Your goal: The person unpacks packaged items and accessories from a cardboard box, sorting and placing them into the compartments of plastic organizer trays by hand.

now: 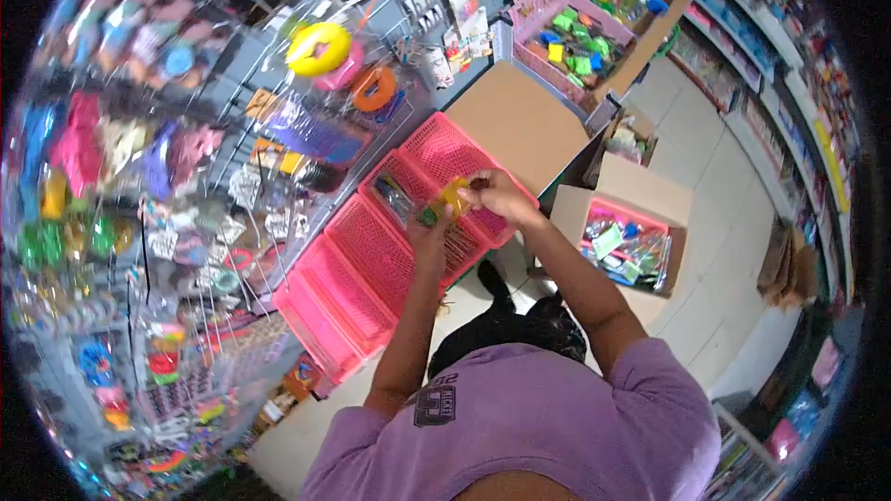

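My left hand [431, 234] is closed over the pink baskets, with a small yellow item [454, 195] at its fingertips. Something small and green [427, 216] shows beside its fingers; I cannot make out what it is. On the right, my right hand [499, 199] pinches the same yellow item from the other side. Beneath both hands runs a row of pink plastic baskets [369, 230]. One basket holds dark, slim packaged items [393, 197], and thin stick-like items [461, 246] lie in another.
A brown cardboard surface [510, 125] lies behind the baskets. To the right stands an open cardboard box [640, 187] with colourful packaged goods. Beyond is a pink tray [534, 48] of green and blue pieces. Hanging goods [320, 48] line the left; shelves [756, 130] curve along the right.
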Demonstrator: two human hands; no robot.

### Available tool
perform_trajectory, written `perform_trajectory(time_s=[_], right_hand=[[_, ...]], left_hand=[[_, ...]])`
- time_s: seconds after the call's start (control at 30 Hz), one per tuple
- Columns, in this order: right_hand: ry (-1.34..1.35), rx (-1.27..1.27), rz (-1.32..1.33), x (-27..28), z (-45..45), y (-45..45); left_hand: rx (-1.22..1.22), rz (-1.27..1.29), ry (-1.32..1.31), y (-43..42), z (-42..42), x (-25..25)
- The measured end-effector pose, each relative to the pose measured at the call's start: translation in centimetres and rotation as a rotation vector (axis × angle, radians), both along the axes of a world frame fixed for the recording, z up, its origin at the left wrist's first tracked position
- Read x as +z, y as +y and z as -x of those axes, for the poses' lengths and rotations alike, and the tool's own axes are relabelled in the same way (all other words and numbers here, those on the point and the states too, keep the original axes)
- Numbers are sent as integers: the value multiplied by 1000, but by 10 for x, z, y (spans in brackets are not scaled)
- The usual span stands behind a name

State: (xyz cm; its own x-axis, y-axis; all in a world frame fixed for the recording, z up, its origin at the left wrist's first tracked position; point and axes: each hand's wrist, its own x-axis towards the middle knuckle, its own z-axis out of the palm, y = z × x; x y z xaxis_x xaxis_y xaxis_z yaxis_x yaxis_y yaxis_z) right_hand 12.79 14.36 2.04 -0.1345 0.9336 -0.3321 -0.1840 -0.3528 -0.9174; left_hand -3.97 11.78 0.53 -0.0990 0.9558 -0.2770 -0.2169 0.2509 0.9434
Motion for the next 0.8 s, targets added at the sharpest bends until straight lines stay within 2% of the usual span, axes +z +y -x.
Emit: perform_trajectory(time_s=[0.1, 0.2, 0.3, 0.33, 0.37, 0.4, 0.47, 0.53, 0.63, 0.73, 0.8], right_hand=[[-22, -213, 139, -10, 7, 37], [-416, -385, -281, -62, 24, 78], [-741, -357, -198, -54, 44, 100], [-782, -360, -221, -117, 56, 122], [-657, -376, -242, -163, 66, 136], [-533, -391, -263, -171, 72, 142], [-551, -353, -284, -188, 78, 145], [-835, -250, -284, -113, 70, 119], [-1023, -144, -299, -123, 70, 123], [-1137, -274, -579, -92, 67, 109], [-952, -245, -572, -58, 60, 101]], left_hand=[[-19, -18, -71, 12, 15, -2], [-49, -15, -166, 28, 33, -10], [-44, 17, -218, 35, 51, -22], [-23, 28, -228, 34, 52, -15], [0, 41, -238, 33, 54, -9], [23, 73, -251, 33, 56, -7], [71, 138, -281, 32, 59, -5], [80, 155, -272, 31, 57, 6], [59, 144, -299, 32, 61, -8], [20, 120, -313, 36, 59, -19], [24, 120, -290, 37, 53, -14]])
